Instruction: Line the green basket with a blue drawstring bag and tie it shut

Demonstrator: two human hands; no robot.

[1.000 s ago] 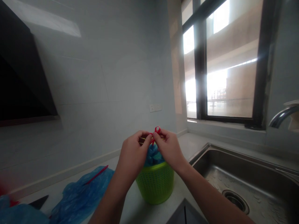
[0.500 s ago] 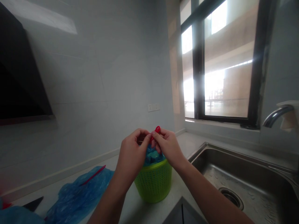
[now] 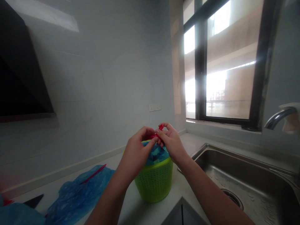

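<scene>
Above a lime-green plastic basket [image 3: 154,184], my two hands meet at a bright red drawstring [image 3: 161,127]. My left hand [image 3: 137,148] pinches it between thumb and fingers. My right hand [image 3: 172,143] grips it too, with a short red end sticking up past the thumb. Inside the basket, a blue plastic bag [image 3: 156,154] shows under my fingers; my left hand covers part of it and of the rim. Whether the drawstring is knotted cannot be made out.
A crumpled blue plastic bag [image 3: 75,197] with a pink-red strip [image 3: 95,173] lies on the counter at left, near a dark pointed object [image 3: 34,201]. At right is a steel sink [image 3: 217,168] with a faucet [image 3: 280,117]. A grey angular object [image 3: 173,215] juts in at the bottom.
Both hands have shifted slightly while staying on the red drawstring. A longer red stretch shows near my left fingers, and the basket's back rim is now partly visible.
</scene>
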